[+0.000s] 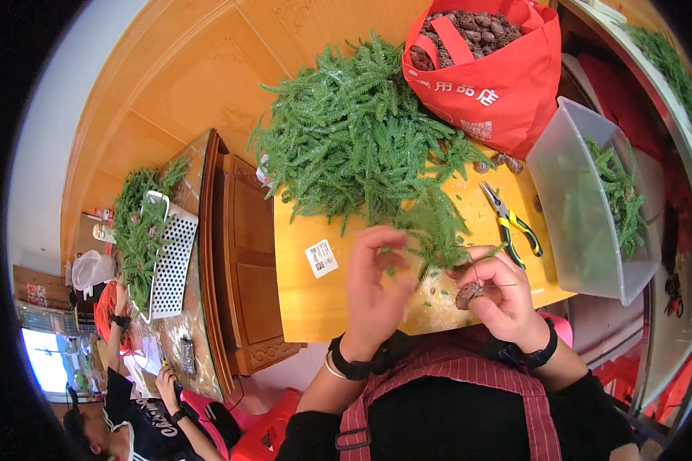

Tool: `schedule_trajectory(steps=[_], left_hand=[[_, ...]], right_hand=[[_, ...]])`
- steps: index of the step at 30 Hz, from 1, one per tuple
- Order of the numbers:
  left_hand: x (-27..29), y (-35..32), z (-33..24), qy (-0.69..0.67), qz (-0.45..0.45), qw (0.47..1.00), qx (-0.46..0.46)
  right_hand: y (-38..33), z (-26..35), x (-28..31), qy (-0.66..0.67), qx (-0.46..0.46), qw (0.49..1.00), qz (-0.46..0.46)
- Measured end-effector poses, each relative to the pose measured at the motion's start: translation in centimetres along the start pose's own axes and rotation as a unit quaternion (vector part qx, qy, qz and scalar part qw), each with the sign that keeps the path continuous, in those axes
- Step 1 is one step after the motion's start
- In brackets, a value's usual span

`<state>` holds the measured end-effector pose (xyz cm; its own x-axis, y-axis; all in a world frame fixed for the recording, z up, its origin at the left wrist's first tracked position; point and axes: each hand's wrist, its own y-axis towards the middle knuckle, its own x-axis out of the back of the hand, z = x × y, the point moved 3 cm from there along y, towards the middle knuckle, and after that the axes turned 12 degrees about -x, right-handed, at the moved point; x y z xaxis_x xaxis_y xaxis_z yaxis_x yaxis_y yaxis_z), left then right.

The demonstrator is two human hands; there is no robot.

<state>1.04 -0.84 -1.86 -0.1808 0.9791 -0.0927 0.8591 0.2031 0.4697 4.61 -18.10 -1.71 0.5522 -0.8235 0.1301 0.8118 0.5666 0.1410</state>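
Note:
My right hand (509, 300) is closed, with a small brown pine cone (467, 295) at its thumb and fingertips. Thin wire sticks out around the cone. A green fir sprig (437, 230) rises from the fingers of this hand, and its tip reaches toward the big heap. To its left, my left hand (373, 284) is smeared by motion, with thumb and fingers apart and nothing visible between them. A large heap of green artificial fir sprigs (354, 131) lies beyond both hands. Pliers (512, 223) with yellow and black handles rest right of the sprig.
A red bag (488, 92) full of pine cones stands at the back right. Beside it is a clear plastic bin (584, 223) holding greenery. A white label (321, 258) lies on the yellow table (300, 307). At left, another person works near a white perforated basket (175, 253).

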Motion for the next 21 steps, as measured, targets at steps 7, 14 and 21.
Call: schedule_trajectory(steps=[7, 14, 21], left_hand=[[-2.1, 0.5, 0.0, -0.001, 0.032, 0.995, 0.091], [-1.2, 0.5, 0.3, -0.074, -0.012, 0.988, 0.133], [-0.8, 0.3, 0.8, -0.126, 0.002, 0.983, 0.132]], right_hand=[[-1.3, -1.1, 0.1, 0.030, -0.025, 0.999, 0.031], [-0.7, 0.6, 1.0, 0.123, 0.020, 0.989, -0.074], [-0.4, 2.8, 2.2, -0.125, 0.009, 0.990, -0.058]])
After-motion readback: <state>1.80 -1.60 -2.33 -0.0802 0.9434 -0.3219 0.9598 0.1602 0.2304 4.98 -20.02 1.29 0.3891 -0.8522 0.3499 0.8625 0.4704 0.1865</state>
